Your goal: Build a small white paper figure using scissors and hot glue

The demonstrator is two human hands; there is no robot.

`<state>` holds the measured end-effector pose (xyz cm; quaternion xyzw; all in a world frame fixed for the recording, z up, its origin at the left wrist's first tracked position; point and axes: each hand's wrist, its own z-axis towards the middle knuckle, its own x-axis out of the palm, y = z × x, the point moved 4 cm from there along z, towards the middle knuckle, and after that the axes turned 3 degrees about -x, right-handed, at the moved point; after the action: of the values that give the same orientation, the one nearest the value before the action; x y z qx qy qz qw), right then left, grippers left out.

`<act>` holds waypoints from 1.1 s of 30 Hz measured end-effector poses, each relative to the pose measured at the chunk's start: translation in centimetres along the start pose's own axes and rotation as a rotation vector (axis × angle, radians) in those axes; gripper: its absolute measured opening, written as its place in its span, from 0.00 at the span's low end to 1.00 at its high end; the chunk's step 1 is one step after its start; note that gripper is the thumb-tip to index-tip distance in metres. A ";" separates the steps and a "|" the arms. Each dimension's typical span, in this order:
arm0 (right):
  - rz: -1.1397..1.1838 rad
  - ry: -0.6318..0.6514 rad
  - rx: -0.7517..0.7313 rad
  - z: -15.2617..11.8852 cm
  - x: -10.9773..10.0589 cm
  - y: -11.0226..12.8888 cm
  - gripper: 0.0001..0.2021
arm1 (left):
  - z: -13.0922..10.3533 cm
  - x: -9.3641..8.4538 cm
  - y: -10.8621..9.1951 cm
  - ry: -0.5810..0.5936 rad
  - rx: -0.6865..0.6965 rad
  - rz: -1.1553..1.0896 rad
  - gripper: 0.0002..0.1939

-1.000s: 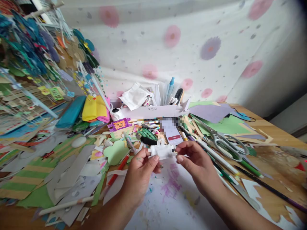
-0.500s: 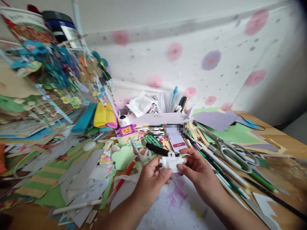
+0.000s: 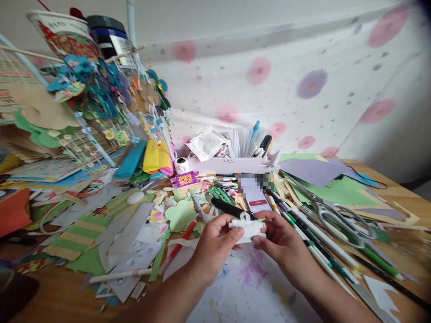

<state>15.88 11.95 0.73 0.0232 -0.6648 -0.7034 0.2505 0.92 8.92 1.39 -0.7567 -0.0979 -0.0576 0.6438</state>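
Observation:
Between my two hands is a small white paper cutout (image 3: pixel 248 230) with notched ends and a loop at its top edge. My left hand (image 3: pixel 220 240) pinches its left end, thumb across the front. At the right end, my right hand (image 3: pixel 276 237) is closed on the edge with thumb and forefinger. A white sheet with purple and yellow smudges (image 3: pixel 253 269) lies beneath them. Just beyond the cutout are a black pen-like object (image 3: pixel 228 207) and a phone (image 3: pixel 254 193), partly blurred out. A red pen (image 3: pixel 182 240) rests left of my left hand.
Scissors (image 3: pixel 340 222) and several markers (image 3: pixel 318 242) lie at the right. Paper scraps, including a green flower shape (image 3: pixel 181 216), cover the left side. A white box (image 3: pixel 229 165) of pens stands behind, and a rack (image 3: pixel 97 141) with hanging paper decorations rises at the left.
The view has turned slightly left, so everything sits further right in the picture. Both hands still hold the white paper cutout; my right thumb has moved slightly lower on it.

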 end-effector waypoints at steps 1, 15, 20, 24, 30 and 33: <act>0.004 0.002 -0.019 0.0 0.0 0.1 0.19 | 0.0 0.0 -0.1 0.006 0.005 0.008 0.12; 0.007 0.033 -0.094 0.1 -0.1 0.1 0.15 | 0.1 -0.1 -0.6 0.064 0.101 0.150 0.07; -0.036 0.040 -0.114 0.0 -0.3 -0.3 0.17 | 0.2 -0.3 -0.7 0.044 0.180 0.328 0.08; -0.085 0.026 -0.111 -0.1 -0.5 -0.5 0.16 | 0.0 0.2 -0.9 0.055 0.202 0.436 0.08; -0.415 -0.041 -0.418 -0.5 -0.8 1.5 0.15 | 0.2 -0.3 -0.7 -0.035 0.153 0.430 0.12; -0.674 -0.026 -0.614 -0.9 -0.4 2.5 0.12 | 0.4 -0.7 -0.6 -0.062 0.154 0.421 0.14</act>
<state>17.40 11.33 2.89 0.1538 -0.3839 -0.9105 -0.0054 0.13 9.33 1.78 -0.7106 0.0383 0.1089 0.6941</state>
